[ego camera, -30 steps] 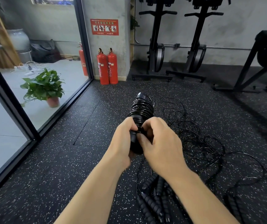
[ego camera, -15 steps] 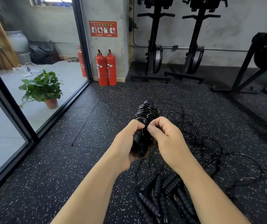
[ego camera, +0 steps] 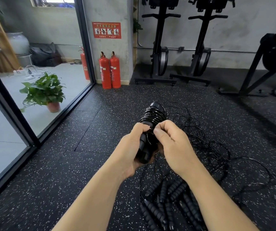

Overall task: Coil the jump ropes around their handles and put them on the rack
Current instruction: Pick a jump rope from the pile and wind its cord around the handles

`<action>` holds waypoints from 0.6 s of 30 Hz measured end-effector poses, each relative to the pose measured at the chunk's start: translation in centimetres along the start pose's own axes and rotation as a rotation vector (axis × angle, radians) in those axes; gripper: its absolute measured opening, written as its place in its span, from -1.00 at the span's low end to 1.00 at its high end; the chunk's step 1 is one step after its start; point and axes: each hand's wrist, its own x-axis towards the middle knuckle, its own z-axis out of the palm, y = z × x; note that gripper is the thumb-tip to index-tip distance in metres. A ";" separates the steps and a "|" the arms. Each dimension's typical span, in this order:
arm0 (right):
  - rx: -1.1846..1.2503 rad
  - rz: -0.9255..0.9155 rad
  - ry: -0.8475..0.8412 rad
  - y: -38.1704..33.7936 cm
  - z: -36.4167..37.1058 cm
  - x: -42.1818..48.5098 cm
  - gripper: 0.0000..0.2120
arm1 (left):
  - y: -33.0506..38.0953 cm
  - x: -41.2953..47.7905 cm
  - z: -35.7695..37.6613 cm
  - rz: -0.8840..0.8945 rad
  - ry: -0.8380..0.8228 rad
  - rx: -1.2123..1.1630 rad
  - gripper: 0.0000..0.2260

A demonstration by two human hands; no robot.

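Observation:
My left hand [ego camera: 130, 147] grips the lower end of a pair of black jump rope handles [ego camera: 150, 120] held together, with thin black rope coiled tightly around their upper half. My right hand [ego camera: 172, 142] pinches the rope against the handles just below the coil. On the speckled floor below my arms lie several more black ribbed handles [ego camera: 165, 200]. Their loose ropes [ego camera: 207, 147] spread in a tangle to the right. No rack is in view.
A glass wall with a black frame [ego camera: 15, 114] runs along the left, with a potted plant [ego camera: 45, 92] behind it. Red fire extinguishers [ego camera: 109, 70] stand by a concrete pillar. Black exercise machines [ego camera: 160, 47] line the back wall, and another machine [ego camera: 274, 60] stands at the right.
The handle bundle has tilted slightly rightward. My right hand has shifted from over the front of the handles to their right side, pinching the rope by the coil.

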 end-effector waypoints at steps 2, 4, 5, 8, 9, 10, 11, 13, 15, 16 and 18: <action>-0.235 -0.106 -0.011 -0.2 -0.3 -0.1 -0.86 | 0.0 0.1 -0.2 0.013 0.010 0.051 -0.78; -0.448 -0.174 -0.016 -0.5 -0.7 -0.2 -0.88 | 0.1 0.1 -0.3 0.019 0.008 0.102 -0.78; -0.465 -0.180 -0.006 -0.6 -0.7 -0.2 -0.88 | 0.1 0.0 -0.3 0.018 0.005 0.106 -0.78; -0.280 -0.145 0.064 -0.3 -0.4 0.0 -0.86 | 0.1 -0.3 0.2 0.038 -0.005 0.049 -0.77; -0.227 -0.126 0.087 -0.3 -0.2 0.1 -0.85 | 0.1 -0.3 0.4 0.049 -0.002 0.023 -0.78; -0.199 -0.102 0.106 -0.2 0.0 0.2 -0.85 | 0.0 -0.4 0.5 0.056 0.004 0.001 -0.78; -0.171 -0.074 0.116 -0.3 0.2 0.2 -0.86 | -0.1 -0.4 0.6 0.058 0.011 -0.020 -0.79; -0.069 -0.010 0.139 -0.3 0.3 0.3 -0.84 | 0.0 -0.5 0.6 0.045 0.018 -0.062 -0.78; 0.017 0.018 0.146 -0.4 0.3 0.3 -0.83 | 0.1 -0.5 0.5 0.033 0.020 -0.078 -0.77; 0.005 -0.002 0.128 -0.5 0.2 0.3 -0.84 | 0.2 -0.5 0.4 0.037 0.021 -0.069 -0.78; -0.073 -0.077 0.076 -0.4 0.0 0.4 -0.87 | 0.1 -0.6 0.2 0.052 0.031 -0.036 -0.79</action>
